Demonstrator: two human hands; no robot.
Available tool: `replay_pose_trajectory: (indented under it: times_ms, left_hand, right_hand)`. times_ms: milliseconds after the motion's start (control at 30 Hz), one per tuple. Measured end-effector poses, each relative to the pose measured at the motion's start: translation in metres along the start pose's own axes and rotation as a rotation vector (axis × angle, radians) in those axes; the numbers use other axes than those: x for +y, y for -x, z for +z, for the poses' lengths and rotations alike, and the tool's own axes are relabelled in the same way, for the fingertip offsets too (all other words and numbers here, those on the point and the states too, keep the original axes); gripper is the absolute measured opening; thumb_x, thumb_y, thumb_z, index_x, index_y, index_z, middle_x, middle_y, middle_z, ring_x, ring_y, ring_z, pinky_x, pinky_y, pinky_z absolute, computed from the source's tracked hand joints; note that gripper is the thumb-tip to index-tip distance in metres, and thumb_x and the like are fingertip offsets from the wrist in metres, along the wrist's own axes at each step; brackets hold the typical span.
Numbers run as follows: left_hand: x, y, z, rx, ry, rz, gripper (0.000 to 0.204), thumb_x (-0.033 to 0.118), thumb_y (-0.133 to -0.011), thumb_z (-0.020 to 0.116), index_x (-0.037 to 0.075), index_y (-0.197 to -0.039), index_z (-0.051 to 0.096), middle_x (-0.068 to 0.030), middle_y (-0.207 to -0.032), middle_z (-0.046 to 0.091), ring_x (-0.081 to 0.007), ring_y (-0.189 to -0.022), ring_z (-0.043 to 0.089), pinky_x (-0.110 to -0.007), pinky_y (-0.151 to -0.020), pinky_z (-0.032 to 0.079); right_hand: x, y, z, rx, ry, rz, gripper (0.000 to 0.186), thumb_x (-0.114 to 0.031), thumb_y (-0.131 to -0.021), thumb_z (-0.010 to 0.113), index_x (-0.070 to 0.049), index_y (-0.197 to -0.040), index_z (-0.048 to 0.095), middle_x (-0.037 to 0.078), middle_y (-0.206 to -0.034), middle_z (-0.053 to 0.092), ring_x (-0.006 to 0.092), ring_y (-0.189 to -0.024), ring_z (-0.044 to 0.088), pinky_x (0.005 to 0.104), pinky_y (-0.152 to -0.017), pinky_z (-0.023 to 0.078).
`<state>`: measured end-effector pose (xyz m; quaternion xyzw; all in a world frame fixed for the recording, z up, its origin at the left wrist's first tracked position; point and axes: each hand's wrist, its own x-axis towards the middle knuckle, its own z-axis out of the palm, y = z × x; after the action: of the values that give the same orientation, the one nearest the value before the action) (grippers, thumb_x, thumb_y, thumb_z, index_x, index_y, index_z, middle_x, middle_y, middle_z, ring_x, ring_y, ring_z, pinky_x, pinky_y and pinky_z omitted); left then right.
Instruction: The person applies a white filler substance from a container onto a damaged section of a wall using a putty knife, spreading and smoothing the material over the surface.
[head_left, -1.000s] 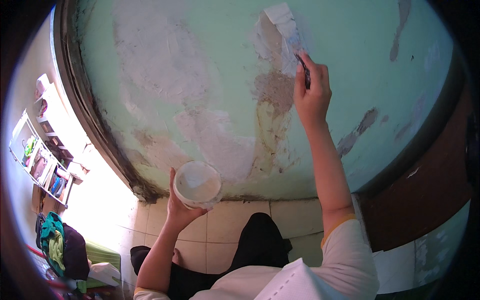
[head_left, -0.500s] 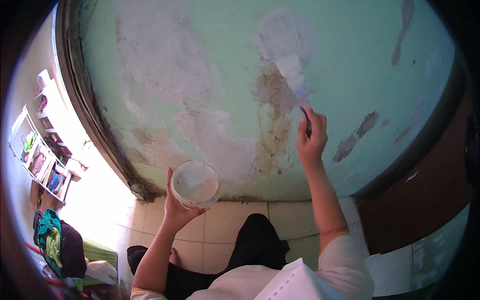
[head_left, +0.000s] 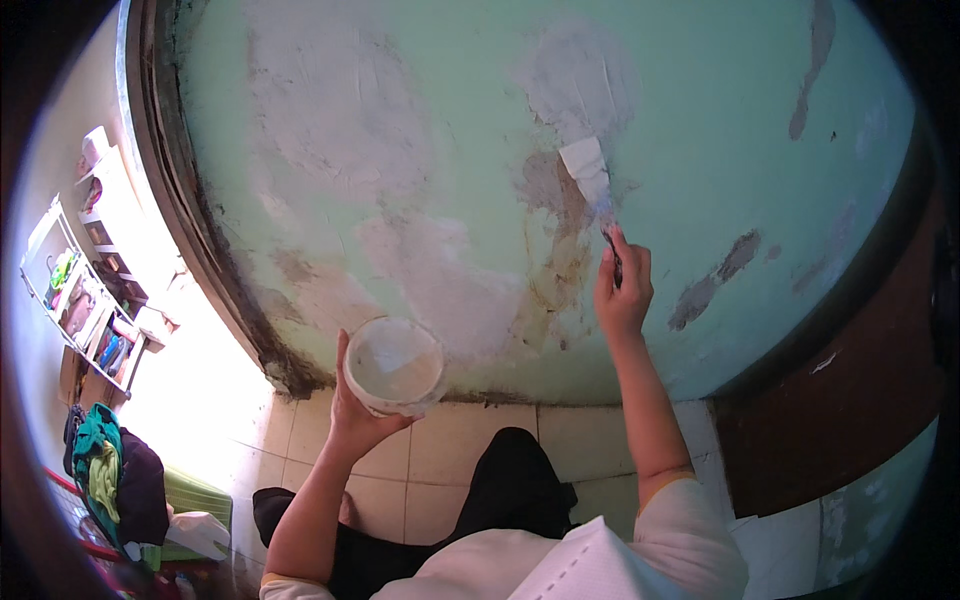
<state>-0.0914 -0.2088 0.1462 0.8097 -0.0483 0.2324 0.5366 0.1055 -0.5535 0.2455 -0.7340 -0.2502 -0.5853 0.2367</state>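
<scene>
Hands apart, one on the putty knife, one on the tub

From my remote seat, I see the right hand closed around the dark handle of the putty knife, its whitened blade over the green wall. The left hand grips the tub lower down, near the wall's foot.

I judge the step in hand to be spreading filler, just below a pale patch and over a brown, bare patch. The next move would call for a flat blade and even pressure.

I cannot tell whether the blade touches; its wall-facing side is hidden. Fingers cover part of the handle, the tub's underside is out of sight, and glare washes out the floor at left.
</scene>
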Motion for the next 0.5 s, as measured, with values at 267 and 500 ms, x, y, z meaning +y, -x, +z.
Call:
replay_pose_trajectory:
  times_ms: [267, 500]
  left_hand:
    - [-0.013, -0.004, 0.001, -0.008, 0.02, -0.041, 0.148, 0.026, -0.057, 0.097, 0.01, -0.162, -0.007, -0.0184, -0.149, 0.046, -0.0314, -0.137, 0.05, -0.043, -0.114, 0.042]
    - [0.005, -0.003, 0.004, -0.014, -0.002, -0.015, 0.148, 0.026, -0.058, 0.097, 0.008, -0.161, -0.006, -0.0186, -0.147, 0.049, -0.0308, -0.135, 0.052, -0.043, -0.114, 0.042]
  right_hand:
    - [-0.034, -0.089, 0.032, 0.137, -0.029, -0.157, 0.036, -0.01, -0.096, 0.066, -0.015, -0.132, 0.064, 0.006, -0.089, 0.056, 0.0201, -0.067, 0.06, 0.0325, -0.055, 0.053]
    - [-0.027, -0.085, 0.034, 0.058, 0.034, -0.065, 0.037, -0.011, -0.097, 0.065, -0.02, -0.133, 0.065, 0.003, -0.09, 0.058, 0.0188, -0.067, 0.061, 0.0328, -0.054, 0.052]
